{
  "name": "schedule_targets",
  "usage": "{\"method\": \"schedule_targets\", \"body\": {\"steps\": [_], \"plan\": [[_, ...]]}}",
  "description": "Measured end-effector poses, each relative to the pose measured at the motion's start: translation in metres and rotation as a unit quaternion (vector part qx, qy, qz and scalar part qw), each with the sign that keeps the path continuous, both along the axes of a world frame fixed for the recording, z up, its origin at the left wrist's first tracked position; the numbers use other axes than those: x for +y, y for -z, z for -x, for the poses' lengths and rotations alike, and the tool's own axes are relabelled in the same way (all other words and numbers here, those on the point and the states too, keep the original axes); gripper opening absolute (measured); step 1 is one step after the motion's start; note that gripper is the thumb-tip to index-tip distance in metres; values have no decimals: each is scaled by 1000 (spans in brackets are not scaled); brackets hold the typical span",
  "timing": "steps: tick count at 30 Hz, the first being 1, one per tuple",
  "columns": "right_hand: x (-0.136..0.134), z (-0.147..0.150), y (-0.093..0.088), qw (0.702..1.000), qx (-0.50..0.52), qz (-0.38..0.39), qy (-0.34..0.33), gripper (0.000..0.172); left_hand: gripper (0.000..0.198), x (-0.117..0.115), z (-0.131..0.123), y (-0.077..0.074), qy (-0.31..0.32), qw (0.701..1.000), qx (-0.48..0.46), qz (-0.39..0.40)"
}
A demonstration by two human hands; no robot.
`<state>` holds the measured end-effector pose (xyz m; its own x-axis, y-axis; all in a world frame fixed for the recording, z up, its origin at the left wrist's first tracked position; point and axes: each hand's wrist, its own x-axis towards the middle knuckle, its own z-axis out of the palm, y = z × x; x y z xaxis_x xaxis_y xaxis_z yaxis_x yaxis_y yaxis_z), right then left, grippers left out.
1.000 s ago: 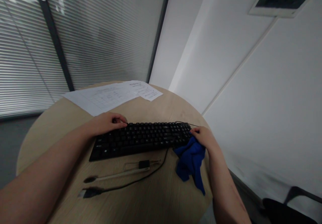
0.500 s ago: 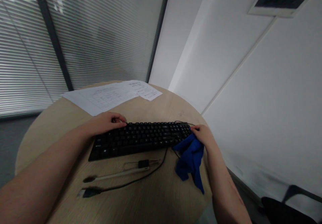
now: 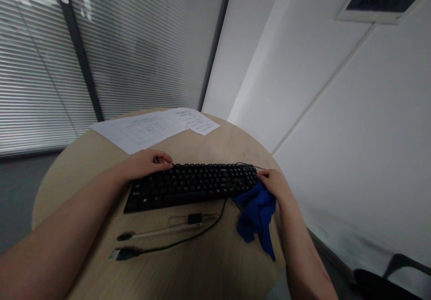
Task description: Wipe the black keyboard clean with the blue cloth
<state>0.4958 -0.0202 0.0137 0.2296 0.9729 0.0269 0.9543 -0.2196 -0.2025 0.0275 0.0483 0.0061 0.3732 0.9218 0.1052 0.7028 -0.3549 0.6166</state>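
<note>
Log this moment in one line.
Left hand on keyboard | right hand at keyboard's right end, against blue cloth | black cable on table

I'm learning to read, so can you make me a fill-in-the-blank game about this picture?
The computer keyboard is coloured ____.
The cloth by the right hand is coloured ____.
Of the two hands, the ____ one is nearer the printed sheets.
The keyboard lies closer to the person than the sheets, so the sheets lie ____ away.

Missing words: black; blue; left; farther.
</note>
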Motion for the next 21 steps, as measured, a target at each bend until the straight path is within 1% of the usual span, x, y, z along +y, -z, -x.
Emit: {"method": "schedule_targets", "body": {"steps": [3,7,10,14,18,21], "plan": [[3,5,0,1000,3,-4,8,33,40,3,1,3,19,999,-2,33],[3,5,-1,1000,8,-3,19,34,45,3,1,5,14,999,-4,39],[1,1,0,1000,10,2,14,31,45,0,0,4,6,999,-9,39],[-3,-2,2,1000,5,12,1,31,45,-3,-1,2,15,999,-20,43],[-5,4,0,1000,-23,1,8,32,46,-4,-2,-1,16,999,-15,45],[-8,11,-5,1000,-13,3,-3,32,45,-5,-2,-3,19,999,-11,49]]}}
